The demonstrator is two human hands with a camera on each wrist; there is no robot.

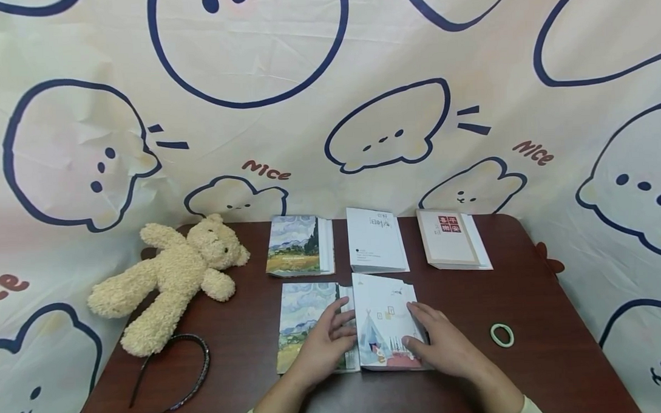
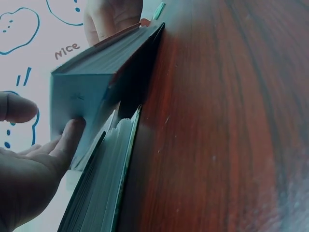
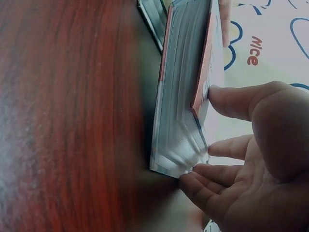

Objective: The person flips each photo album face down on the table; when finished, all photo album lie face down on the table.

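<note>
A white photo album (image 1: 386, 326) with a blue tent drawn on its cover sits at the table's front middle, its left edge close against a landscape-painting album (image 1: 307, 310). My left hand (image 1: 328, 343) reaches over the painted album. In the left wrist view, a fingertip (image 2: 75, 125) touches the white album's spine (image 2: 79, 99), with the thumb apart from it. From the right, my right hand (image 1: 444, 342) holds the white album, thumb (image 3: 231, 100) on the cover and fingers (image 3: 203, 186) at its open page edge. Glossy sleeve pages (image 3: 181, 72) fan slightly between the covers.
Along the back lie another painted album (image 1: 293, 247), a white album (image 1: 376, 241) and a beige one with red squares (image 1: 449, 239). At left are a teddy bear (image 1: 180, 278) and a black headband (image 1: 205, 363). A green ring (image 1: 501, 335) lies at right.
</note>
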